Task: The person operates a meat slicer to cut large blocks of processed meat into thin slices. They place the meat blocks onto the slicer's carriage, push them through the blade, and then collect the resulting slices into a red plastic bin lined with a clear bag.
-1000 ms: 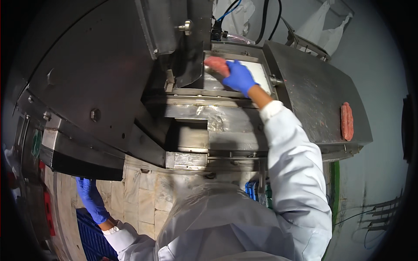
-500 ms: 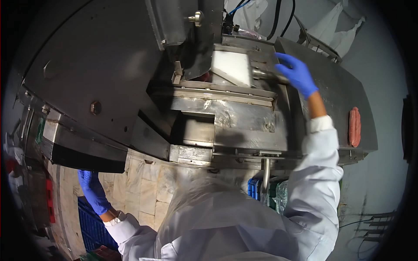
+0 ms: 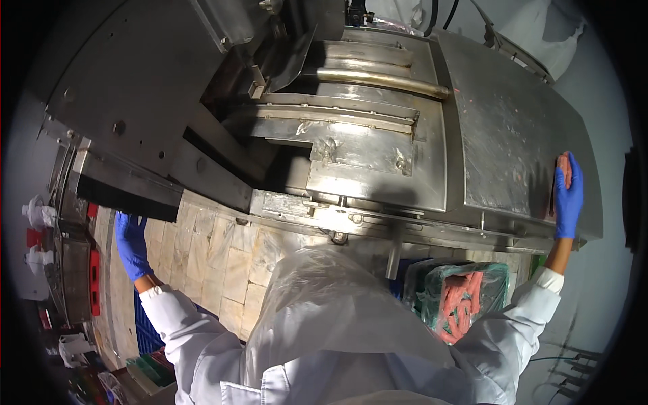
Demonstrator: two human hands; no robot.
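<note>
Now right hand [image 3: 568, 196] on pink sausage [image 3: 563, 169], steel machine top [image 3: 506, 128]

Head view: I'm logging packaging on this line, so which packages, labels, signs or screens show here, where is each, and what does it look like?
Bag-lined crate of sausages: low, below the steel machine's front edge, near the person's right arm; clear, greenish film around pink links.
Blue crate: on the floor at lower left, below the left hand; ribbed plastic.
No labels, signs or screens can be made out.

Pink raw sausage [image 3: 563, 169], lengthwise on the steel machine top's right edge, under blue-gloved fingers.
</note>
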